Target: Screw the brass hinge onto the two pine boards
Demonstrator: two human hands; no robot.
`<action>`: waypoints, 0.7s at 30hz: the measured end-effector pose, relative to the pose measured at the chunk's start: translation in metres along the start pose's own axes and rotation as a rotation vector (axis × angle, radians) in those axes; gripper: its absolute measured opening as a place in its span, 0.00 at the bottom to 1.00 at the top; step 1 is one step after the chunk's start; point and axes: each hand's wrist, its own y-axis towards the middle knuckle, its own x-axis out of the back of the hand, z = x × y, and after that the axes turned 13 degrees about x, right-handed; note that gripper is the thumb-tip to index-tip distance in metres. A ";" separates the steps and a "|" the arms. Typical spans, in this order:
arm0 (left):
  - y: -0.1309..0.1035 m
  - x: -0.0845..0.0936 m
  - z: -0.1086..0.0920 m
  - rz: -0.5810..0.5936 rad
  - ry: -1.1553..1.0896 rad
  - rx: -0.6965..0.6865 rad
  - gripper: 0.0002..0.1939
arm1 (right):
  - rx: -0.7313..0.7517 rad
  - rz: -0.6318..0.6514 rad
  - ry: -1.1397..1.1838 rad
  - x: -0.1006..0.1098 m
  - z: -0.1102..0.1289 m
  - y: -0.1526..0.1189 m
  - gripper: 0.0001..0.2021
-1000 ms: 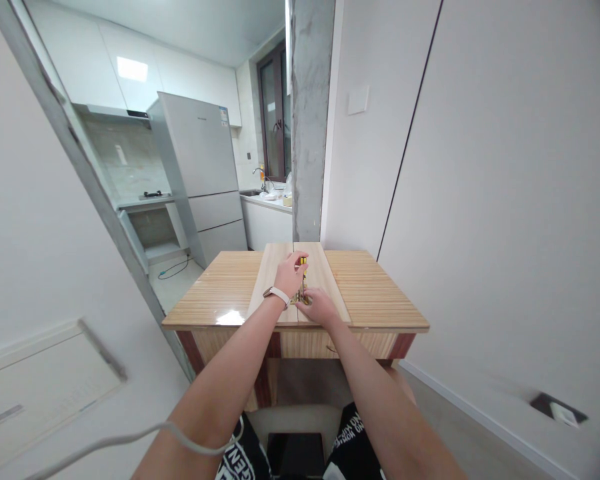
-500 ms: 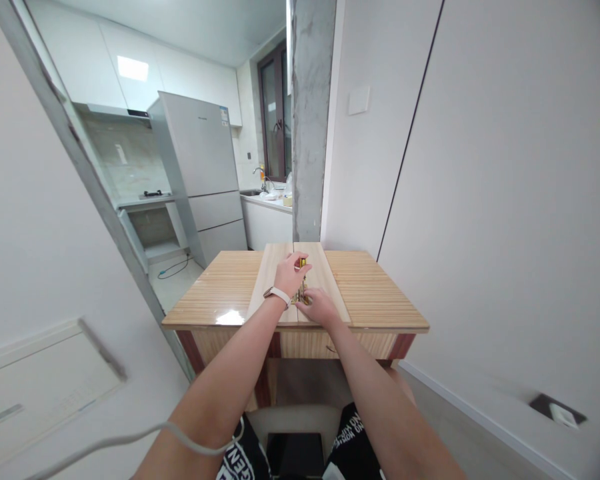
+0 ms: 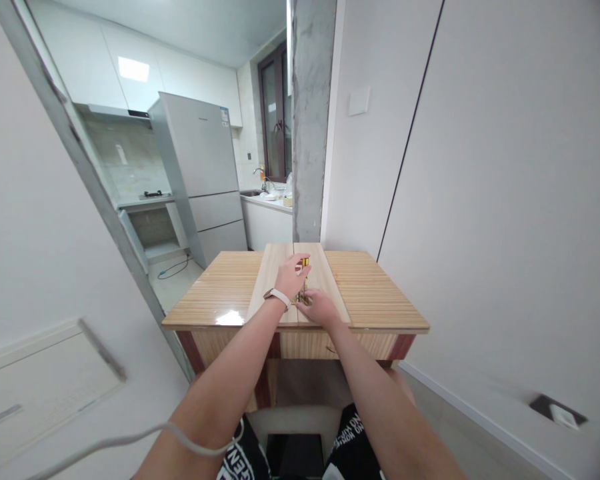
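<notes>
My left hand [image 3: 291, 279], with a white-strapped watch at the wrist, is closed around the yellow and black handle of a screwdriver [image 3: 305, 262]. The screwdriver stands upright, its thin shaft pointing down between my hands. My right hand [image 3: 320, 307] is closed lower down, its fingertips pinching at a small brass-coloured metal piece [image 3: 301, 295], which looks like a hinge. Fingers cover most of that piece. Under both hands lie two pale wooden boards [image 3: 326, 270], side by side, and the metal piece sits at the seam between them.
The boards rest on a striped wooden table [image 3: 385, 300] with a drawer [image 3: 353, 344] in front. A grey cable [image 3: 130, 437] crosses by my left forearm. White walls stand on both sides. Beyond are a fridge [image 3: 200, 147] and a sink counter [image 3: 266, 217].
The top of the screwdriver handle and the left fingers have shifted very slightly to the right. My right hand and the boards stay in place.
</notes>
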 end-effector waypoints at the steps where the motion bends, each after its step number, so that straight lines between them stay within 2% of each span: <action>1: 0.000 0.000 0.000 -0.021 0.011 -0.004 0.14 | 0.001 -0.001 -0.001 -0.001 -0.001 0.000 0.14; 7: 0.001 0.003 0.000 -0.107 0.082 0.006 0.12 | 0.006 -0.009 0.002 -0.005 -0.005 -0.001 0.14; 10: 0.002 0.004 0.001 -0.081 0.079 -0.001 0.13 | 0.007 0.001 0.012 -0.004 -0.006 -0.002 0.14; 16: 0.002 0.000 0.002 0.017 -0.001 0.023 0.21 | -0.002 -0.001 0.005 -0.002 -0.004 -0.002 0.14; 19: 0.000 -0.001 0.001 0.029 -0.027 0.013 0.18 | 0.007 -0.007 -0.002 -0.002 -0.002 -0.001 0.13; 21: 0.000 -0.001 0.001 -0.007 -0.022 0.008 0.16 | 0.015 -0.009 -0.008 -0.002 -0.002 -0.001 0.13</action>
